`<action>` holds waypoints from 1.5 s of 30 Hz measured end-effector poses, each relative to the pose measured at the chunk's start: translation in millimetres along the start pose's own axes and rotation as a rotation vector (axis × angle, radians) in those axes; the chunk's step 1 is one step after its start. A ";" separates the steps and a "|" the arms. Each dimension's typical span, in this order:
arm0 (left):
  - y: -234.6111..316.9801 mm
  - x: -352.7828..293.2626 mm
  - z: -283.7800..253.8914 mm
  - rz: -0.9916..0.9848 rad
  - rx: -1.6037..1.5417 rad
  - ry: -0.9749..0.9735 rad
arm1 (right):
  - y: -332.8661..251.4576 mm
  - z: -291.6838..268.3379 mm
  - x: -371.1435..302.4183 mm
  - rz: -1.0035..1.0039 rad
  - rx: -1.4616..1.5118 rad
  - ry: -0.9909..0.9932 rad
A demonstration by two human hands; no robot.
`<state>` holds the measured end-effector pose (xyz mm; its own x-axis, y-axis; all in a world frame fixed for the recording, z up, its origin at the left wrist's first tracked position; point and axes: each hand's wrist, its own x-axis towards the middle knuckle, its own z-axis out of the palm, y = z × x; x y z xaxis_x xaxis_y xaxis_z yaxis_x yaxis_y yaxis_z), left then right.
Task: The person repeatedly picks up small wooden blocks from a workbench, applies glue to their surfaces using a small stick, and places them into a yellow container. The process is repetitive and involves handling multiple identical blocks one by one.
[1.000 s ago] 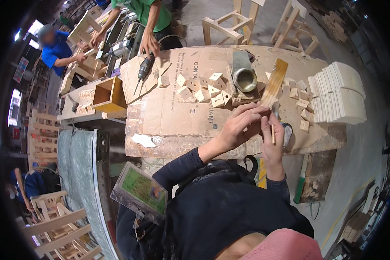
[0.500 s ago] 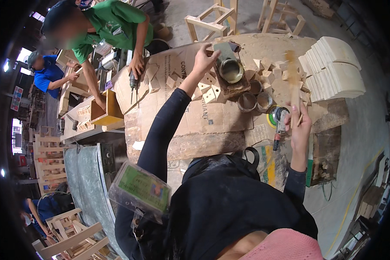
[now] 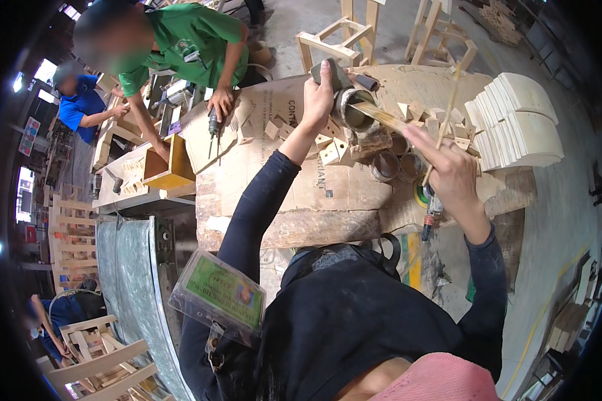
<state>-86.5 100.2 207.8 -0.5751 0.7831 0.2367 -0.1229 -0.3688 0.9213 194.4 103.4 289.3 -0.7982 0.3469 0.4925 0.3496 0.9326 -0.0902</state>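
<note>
My left hand is closed round the side of a grey-green can, thumb up along it. The can's round mouth faces me and shows greyish liquid inside. Between the fingers of my right hand is a flat, amber-brown brush, its far end in the can's mouth. A thin wooden stick also stands out from that hand, slanting upward. Below the can are several small open tins, partly covered by my right hand. A disc-shaped power tool lies partly hidden under my right wrist.
Small drilled wooden blocks lie around the can on a cardboard-covered table. Curved wooden panels are stacked at the right. A co-worker in green holds a drill at the left, beside a yellow box.
My right hand has swung left and forward, bringing the brush from upright at the right into the can's mouth. My left hand has shifted its grip, with the thumb now raised along the can.
</note>
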 end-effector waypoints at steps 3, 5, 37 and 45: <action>19.3 -1.8 3.5 0.073 0.030 0.027 | -0.1 5.5 22.9 -0.152 -0.127 0.051; 26.1 4.3 -3.4 0.163 0.109 0.059 | -7.1 2.3 31.0 -0.166 -0.190 0.003; 109.3 16.7 13.0 0.333 -0.002 0.029 | -40.5 -79.5 59.1 -0.206 -0.081 -0.113; 122.9 19.0 17.0 0.303 -0.018 0.008 | -46.3 -73.0 68.2 -0.117 -0.168 0.092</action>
<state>-98.8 78.3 330.8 -0.5942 0.6318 0.4979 0.0417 -0.5940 0.8034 159.5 76.6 390.3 -0.7927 0.2200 0.5685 0.3407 0.9332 0.1140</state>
